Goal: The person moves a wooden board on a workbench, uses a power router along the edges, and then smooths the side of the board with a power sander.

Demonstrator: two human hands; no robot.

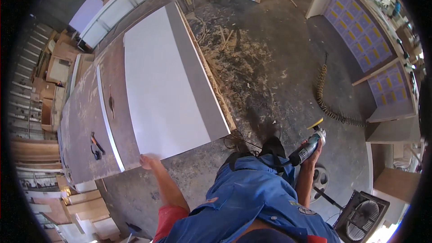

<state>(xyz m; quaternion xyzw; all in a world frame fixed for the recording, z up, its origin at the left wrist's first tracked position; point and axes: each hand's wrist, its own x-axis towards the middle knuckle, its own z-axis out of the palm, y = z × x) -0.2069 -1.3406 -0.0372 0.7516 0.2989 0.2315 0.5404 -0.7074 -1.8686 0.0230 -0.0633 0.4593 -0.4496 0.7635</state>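
In my right hand (317, 150), held out beside my body, is an angle grinder (308, 149) with a teal and grey body. Its yellow disc (315, 123) points away from me, over the floor and clear of any surface. My left hand (146, 161) grips the near left corner of a large white panel (164, 85), its fingertips partly hidden. A grey strip (191, 67) runs along the panel's right side. The panel lies flat on a brown worktable (85, 121).
On the table lie a metal straightedge (107, 117) and an orange-and-black tool (95, 146). Sawdust and wood scraps (238, 58) litter the floor. A coiled hose (321, 90) lies at right, near a shelf unit (360, 31). A fan (362, 218) stands behind my right arm.
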